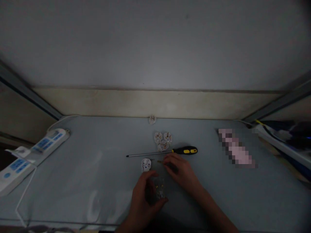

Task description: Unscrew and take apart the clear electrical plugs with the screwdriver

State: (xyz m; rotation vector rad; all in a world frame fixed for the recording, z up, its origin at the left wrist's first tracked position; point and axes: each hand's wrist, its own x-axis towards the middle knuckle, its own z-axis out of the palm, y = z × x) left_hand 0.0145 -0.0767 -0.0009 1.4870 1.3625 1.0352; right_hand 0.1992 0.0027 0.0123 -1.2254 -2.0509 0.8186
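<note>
My left hand (145, 199) is curled around a clear plastic plug housing (159, 187) with small brass-coloured parts in it. My right hand (179, 170) pinches a thin brass-coloured piece (159, 161) between thumb and fingertips, a little above and beyond the clear housing. Just past my left fingertips lies a white plug part (146, 164) with holes in its face. A screwdriver (184, 150) with a black and yellow handle lies crosswise behind both hands, its tip to the left.
Three clear plastic plug pieces (163, 145) sit clustered behind the screwdriver. Another clear piece (152, 119) is at the wall. A white power strip (41, 152) with a cable lies left. A blurred pink object (235, 149) lies right, near a shelf edge with dark items.
</note>
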